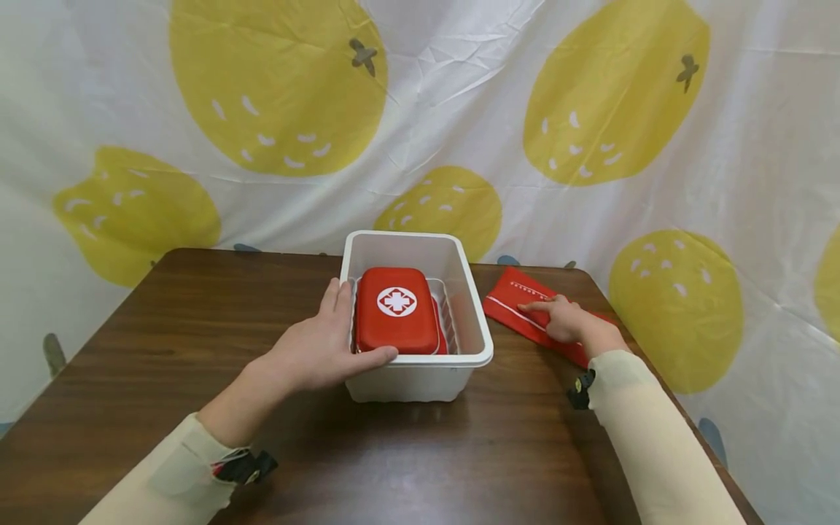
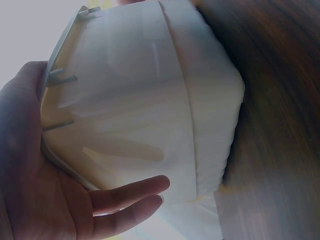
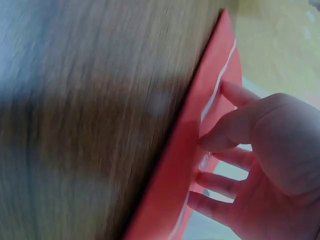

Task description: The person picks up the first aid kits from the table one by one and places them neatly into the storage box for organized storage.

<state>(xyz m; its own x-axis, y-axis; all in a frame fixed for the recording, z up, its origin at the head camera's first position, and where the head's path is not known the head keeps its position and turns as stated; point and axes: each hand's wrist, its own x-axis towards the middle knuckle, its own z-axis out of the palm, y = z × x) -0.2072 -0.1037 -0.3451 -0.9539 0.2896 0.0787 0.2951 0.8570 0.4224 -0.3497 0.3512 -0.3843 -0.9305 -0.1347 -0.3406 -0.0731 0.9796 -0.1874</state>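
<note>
A white plastic bin (image 1: pixel 407 375) stands on the table. Inside it lies a red hard case (image 1: pixel 367 321) with a white cross emblem on its lid. My left hand (image 1: pixel 321 346) rests on the bin's near-left corner, thumb along the front rim. The left wrist view shows fingers (image 2: pixel 127 195) stretched along the bin's outer side (image 2: pixel 125 90). To the right, my right hand (image 1: pixel 567 321) touches a flat red pouch (image 1: pixel 512 295) with a white stripe. Its fingertips (image 3: pixel 202 177) and thumb rest on the pouch's upper face in the right wrist view, and the pouch lies on the table.
Beneath the red case in the bin are a clear ribbed plastic tray (image 1: pixel 442 292) and another red item (image 1: pixel 442 339), mostly hidden. The dark wooden table (image 1: pixel 394 467) ends at a lemon-print curtain (image 1: pixel 446 109) behind it. The pouch lies close to the table's right edge.
</note>
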